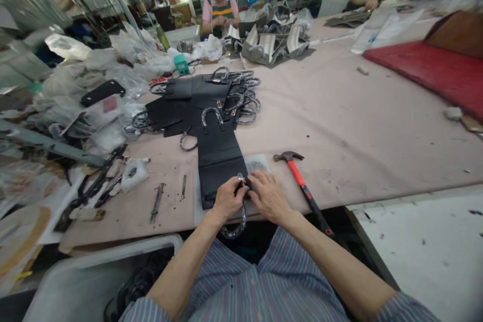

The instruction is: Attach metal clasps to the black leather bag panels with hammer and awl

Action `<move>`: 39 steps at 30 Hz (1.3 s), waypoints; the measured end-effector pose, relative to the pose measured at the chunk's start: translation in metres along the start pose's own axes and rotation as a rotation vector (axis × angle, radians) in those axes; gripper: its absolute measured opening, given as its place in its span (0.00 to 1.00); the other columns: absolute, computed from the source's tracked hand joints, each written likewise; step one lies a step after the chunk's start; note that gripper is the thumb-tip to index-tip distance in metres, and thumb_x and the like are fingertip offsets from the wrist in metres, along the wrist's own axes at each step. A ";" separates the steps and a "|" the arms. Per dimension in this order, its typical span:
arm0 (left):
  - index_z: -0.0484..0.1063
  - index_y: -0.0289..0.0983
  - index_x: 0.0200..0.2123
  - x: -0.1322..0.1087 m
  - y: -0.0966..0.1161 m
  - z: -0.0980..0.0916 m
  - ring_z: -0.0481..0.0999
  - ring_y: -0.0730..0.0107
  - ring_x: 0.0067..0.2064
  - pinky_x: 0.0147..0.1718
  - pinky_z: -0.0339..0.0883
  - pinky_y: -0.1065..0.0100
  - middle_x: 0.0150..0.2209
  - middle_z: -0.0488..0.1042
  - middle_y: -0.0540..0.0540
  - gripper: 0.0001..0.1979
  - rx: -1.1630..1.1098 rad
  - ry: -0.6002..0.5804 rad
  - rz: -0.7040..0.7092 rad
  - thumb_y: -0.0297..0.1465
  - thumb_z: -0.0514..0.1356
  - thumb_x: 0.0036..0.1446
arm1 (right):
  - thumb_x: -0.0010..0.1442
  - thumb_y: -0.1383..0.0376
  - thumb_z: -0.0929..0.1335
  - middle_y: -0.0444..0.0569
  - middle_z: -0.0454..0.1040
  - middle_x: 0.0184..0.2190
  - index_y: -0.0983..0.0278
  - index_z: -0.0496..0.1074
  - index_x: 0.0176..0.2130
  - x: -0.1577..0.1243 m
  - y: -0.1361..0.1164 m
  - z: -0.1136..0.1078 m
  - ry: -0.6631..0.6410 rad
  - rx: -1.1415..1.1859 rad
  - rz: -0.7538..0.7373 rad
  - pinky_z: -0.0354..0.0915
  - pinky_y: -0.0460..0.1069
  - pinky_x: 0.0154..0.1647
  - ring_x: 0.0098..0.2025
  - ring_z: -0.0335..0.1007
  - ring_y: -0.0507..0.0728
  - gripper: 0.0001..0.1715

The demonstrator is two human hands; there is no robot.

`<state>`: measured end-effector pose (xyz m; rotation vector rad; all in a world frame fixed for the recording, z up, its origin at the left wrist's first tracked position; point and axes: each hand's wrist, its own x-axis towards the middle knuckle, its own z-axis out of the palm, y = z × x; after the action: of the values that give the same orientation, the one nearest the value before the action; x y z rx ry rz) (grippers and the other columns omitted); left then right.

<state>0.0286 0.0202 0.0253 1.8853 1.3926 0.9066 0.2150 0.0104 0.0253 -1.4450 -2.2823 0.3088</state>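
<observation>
While left hand (227,200) grips a curved dark braided handle (233,229), open right hand (268,196) rests on a long black leather panel (219,158). Panel runs lengthwise away from both hands

Legible text: none | pink label (110,104) on plastic bag (92,119): too small and blurred, giving no readable words | other markings: none showing legibly

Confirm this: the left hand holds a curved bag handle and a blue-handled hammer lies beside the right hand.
Wrong on the colour: the head view shows the hammer has a red handle, not blue. The rest stands: the left hand holds the curved bag handle, and the hammer lies beside the right hand.
</observation>
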 end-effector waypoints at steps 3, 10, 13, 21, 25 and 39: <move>0.78 0.39 0.40 0.005 -0.002 0.004 0.81 0.63 0.45 0.51 0.73 0.63 0.42 0.82 0.45 0.06 -0.115 0.046 -0.107 0.28 0.60 0.61 | 0.67 0.66 0.64 0.58 0.68 0.63 0.63 0.67 0.62 0.004 -0.009 0.021 -0.019 0.032 -0.003 0.52 0.66 0.67 0.65 0.58 0.68 0.25; 0.72 0.34 0.37 0.042 -0.013 -0.031 0.82 0.63 0.35 0.41 0.78 0.59 0.35 0.81 0.42 0.21 -0.706 0.398 -0.486 0.49 0.61 0.59 | 0.66 0.64 0.65 0.59 0.67 0.64 0.63 0.69 0.61 -0.002 -0.002 0.024 -0.021 0.071 -0.001 0.51 0.68 0.68 0.66 0.58 0.69 0.25; 0.73 0.35 0.34 0.038 -0.030 -0.084 0.80 0.65 0.32 0.38 0.76 0.62 0.32 0.80 0.44 0.21 -0.414 0.441 -0.464 0.49 0.63 0.55 | 0.66 0.64 0.65 0.59 0.68 0.63 0.63 0.69 0.61 -0.001 -0.004 0.023 -0.002 0.087 0.000 0.51 0.68 0.68 0.66 0.58 0.69 0.25; 0.72 0.39 0.22 -0.023 -0.082 -0.151 0.78 0.56 0.34 0.32 0.62 0.65 0.27 0.78 0.41 0.20 0.700 0.040 -0.610 0.43 0.55 0.60 | 0.66 0.63 0.65 0.58 0.67 0.63 0.64 0.69 0.60 -0.001 -0.003 0.030 0.026 0.084 0.000 0.50 0.65 0.68 0.65 0.57 0.69 0.24; 0.77 0.38 0.29 -0.037 -0.087 -0.140 0.80 0.50 0.39 0.34 0.64 0.63 0.33 0.81 0.38 0.20 0.792 -0.004 -0.632 0.46 0.55 0.62 | 0.67 0.63 0.65 0.58 0.67 0.63 0.65 0.69 0.60 -0.002 -0.002 0.030 0.022 0.074 -0.008 0.50 0.65 0.69 0.65 0.57 0.68 0.24; 0.77 0.39 0.45 -0.041 -0.029 -0.087 0.76 0.58 0.48 0.48 0.69 0.62 0.44 0.78 0.43 0.09 0.510 -0.026 -0.036 0.35 0.64 0.64 | 0.69 0.61 0.65 0.56 0.68 0.59 0.60 0.75 0.55 0.001 -0.003 0.032 0.045 0.071 -0.039 0.56 0.63 0.63 0.61 0.61 0.67 0.17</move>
<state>-0.0661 -0.0051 0.0455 2.2151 1.7566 0.5353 0.1974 0.0114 -0.0017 -1.3567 -2.2380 0.3390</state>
